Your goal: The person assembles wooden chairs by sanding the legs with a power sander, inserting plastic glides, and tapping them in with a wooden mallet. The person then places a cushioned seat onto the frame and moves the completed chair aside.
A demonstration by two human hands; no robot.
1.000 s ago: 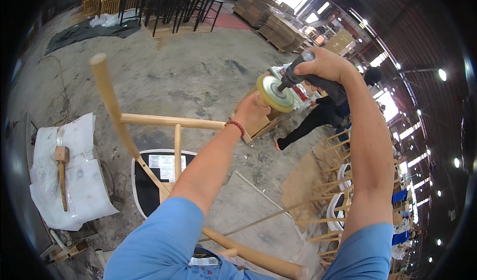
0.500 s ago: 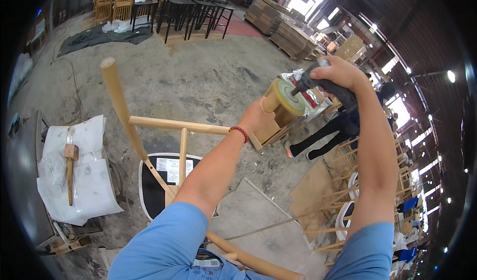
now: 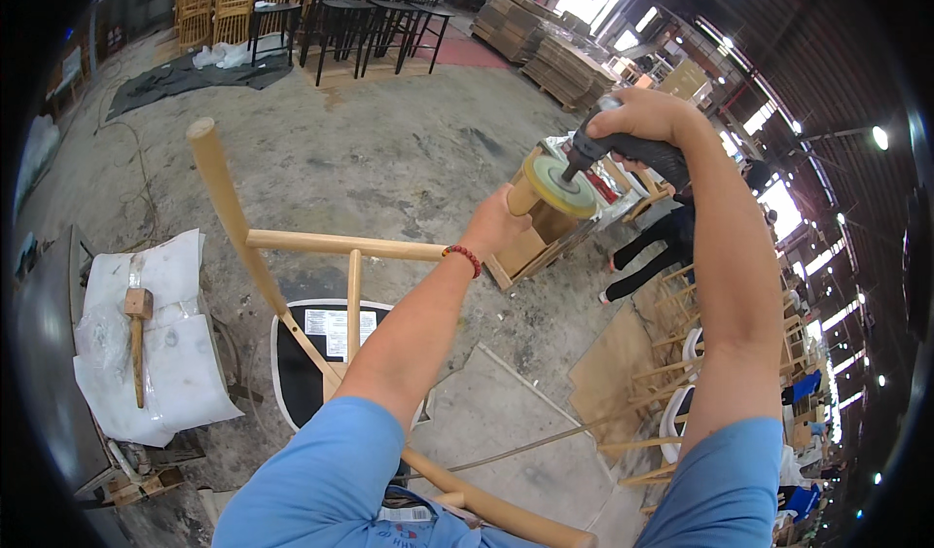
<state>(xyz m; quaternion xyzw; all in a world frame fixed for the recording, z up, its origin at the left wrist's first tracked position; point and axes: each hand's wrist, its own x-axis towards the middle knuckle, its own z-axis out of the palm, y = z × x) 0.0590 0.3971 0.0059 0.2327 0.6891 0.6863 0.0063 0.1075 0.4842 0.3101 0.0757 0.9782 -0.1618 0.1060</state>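
A light wooden chair is tipped over in front of me, its leg [image 3: 219,178] pointing up at the left and the black seat [image 3: 297,378] showing white labels. My left hand [image 3: 494,223] is wrapped round the end part of another leg [image 3: 522,198], beyond the crossbar [image 3: 355,247]. In my right hand [image 3: 650,120] is a dark power sander [image 3: 584,147], held from above. Its round yellow-green sanding disc [image 3: 564,186] sits at the tip of that leg, just past my left fingers. Whether the disc is spinning I cannot tell.
To the left, a wooden mallet [image 3: 138,339] lies on white sheeting [image 3: 190,373]. A wooden box [image 3: 530,256] stands beyond my hands, and a person in dark trousers [image 3: 652,254] is at the right. Black stools [image 3: 345,28] and stacked cardboard [image 3: 564,70] are farther back.
The sander has tilted, its body shifting slightly left and up while the disc stays at the leg's tip. My left hand keeps its grip. The person at the right has moved farther right.
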